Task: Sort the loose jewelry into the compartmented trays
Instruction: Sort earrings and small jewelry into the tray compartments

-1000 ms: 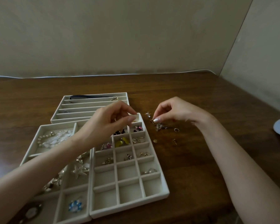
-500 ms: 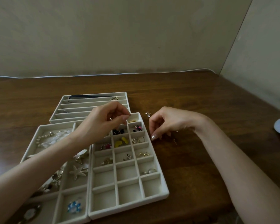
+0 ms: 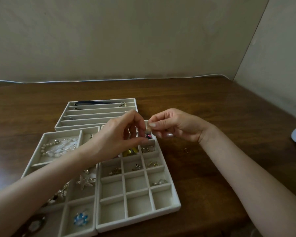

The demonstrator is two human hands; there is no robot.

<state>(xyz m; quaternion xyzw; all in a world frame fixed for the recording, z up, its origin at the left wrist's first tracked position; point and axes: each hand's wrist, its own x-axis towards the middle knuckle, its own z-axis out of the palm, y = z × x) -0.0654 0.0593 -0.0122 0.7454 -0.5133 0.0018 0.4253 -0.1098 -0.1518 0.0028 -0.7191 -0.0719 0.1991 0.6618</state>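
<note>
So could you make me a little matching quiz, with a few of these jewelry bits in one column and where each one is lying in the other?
Things
1. blue flower piece
2. pearl strand
3. dark band
4. gold stud

Places
A. loose on the table, right of the trays
B. farthest slot of the slotted tray
C. near right corner compartment of the left tray
D. big far compartment of the left tray

Pairs: 1-C, 2-D, 3-B, 4-A
</note>
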